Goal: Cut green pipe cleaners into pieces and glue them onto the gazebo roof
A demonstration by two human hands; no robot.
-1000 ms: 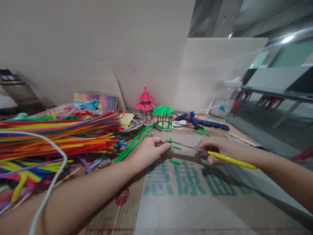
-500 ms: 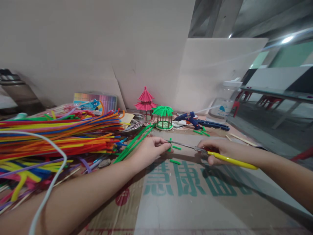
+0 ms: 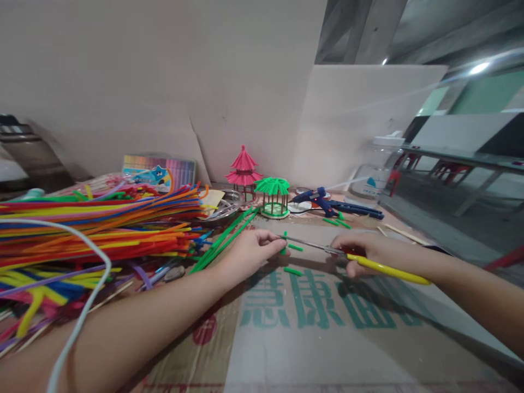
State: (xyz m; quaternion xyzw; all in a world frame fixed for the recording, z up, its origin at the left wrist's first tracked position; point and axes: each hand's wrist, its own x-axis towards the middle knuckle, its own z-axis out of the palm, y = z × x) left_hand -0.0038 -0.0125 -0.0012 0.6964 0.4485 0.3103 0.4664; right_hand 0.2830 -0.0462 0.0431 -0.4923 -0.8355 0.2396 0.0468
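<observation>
Your left hand (image 3: 249,252) pinched a green stub (image 3: 285,236) at frame centre, steadying it against the scissors (image 3: 313,244), whose yellow handles your right hand (image 3: 368,250) gripped closed.

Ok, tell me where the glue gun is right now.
In the head view the blue glue gun lies far back, right of centre, just right of the green pavilion model and beyond the right hand.

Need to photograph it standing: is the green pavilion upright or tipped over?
Upright: the green pavilion stands on its round base, posts vertical, roof on top.
</observation>
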